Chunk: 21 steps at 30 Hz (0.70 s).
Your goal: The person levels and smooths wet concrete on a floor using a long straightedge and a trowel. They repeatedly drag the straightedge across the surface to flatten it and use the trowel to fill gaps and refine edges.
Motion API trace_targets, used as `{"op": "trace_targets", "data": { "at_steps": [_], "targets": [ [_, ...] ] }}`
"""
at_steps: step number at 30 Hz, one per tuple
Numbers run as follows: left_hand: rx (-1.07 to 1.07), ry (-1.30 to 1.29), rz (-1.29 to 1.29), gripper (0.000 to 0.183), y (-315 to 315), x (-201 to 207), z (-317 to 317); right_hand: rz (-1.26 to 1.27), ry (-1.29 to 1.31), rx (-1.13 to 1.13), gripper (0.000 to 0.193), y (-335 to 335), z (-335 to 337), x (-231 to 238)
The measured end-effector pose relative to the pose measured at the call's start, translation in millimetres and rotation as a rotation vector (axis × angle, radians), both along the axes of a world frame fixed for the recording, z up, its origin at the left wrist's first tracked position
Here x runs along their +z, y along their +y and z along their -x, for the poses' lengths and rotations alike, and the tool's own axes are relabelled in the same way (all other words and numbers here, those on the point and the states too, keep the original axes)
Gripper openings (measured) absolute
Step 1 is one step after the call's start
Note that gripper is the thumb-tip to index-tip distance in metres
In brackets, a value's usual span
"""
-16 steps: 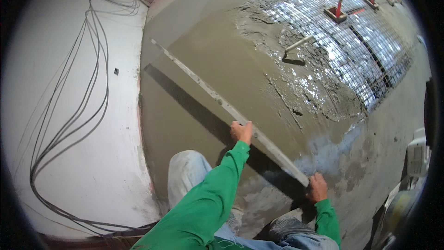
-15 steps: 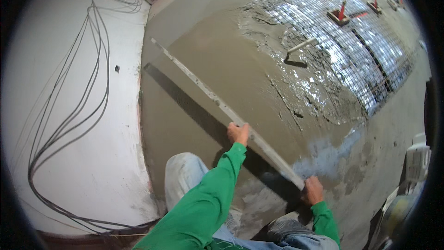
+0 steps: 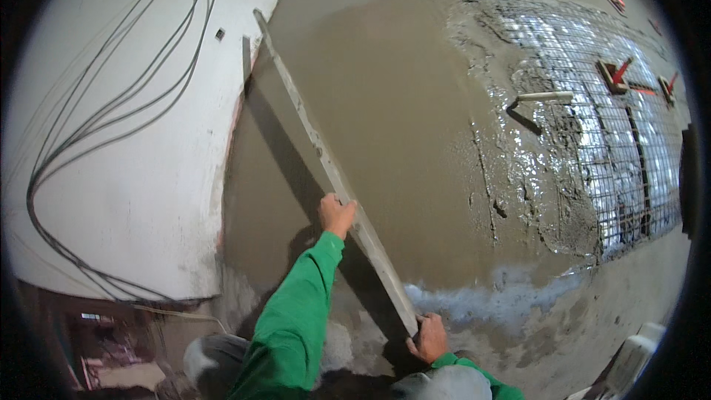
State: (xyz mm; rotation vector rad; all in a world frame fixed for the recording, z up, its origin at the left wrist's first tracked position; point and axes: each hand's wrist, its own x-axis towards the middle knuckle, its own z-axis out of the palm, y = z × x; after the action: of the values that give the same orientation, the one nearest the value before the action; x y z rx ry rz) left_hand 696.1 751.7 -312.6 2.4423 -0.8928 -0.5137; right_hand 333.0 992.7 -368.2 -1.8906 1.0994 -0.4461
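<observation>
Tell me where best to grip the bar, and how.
Likely at its near end and partway along, coming from your side: the bar is long and narrow, slanting away toward the wall, so two spaced holds should steady it. The left hand grips partway along, the right hand the near end.

One long straightedge (image 3: 328,165) is present; two bare hands hold it, one left hand (image 3: 338,215) and one right hand (image 3: 429,338); left of the straightedge are one white wall (image 3: 141,192) and several cables (image 3: 31,196), too overlapped to count; right of it are one wire mesh (image 3: 618,178), one pale rod (image 3: 546,96) and at least three red stakes (image 3: 622,70).
</observation>
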Motion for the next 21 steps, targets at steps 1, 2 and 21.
{"op": "trace_targets", "data": {
  "at_steps": [1,2,21],
  "targets": [
    [0.01,-0.009,-0.005,0.038,8,5,-6,-0.015,0.006,0.041,0.07,4,-2,1],
    [0.025,0.0,-0.012,0.038,11,10,-8,-0.023,-0.043,0.028,0.071,9,-6,5],
    [-0.108,-0.092,0.092,0.042,38,65,-88,-0.104,0.24,0.246,0.087,25,-88,52]
  ]
}}
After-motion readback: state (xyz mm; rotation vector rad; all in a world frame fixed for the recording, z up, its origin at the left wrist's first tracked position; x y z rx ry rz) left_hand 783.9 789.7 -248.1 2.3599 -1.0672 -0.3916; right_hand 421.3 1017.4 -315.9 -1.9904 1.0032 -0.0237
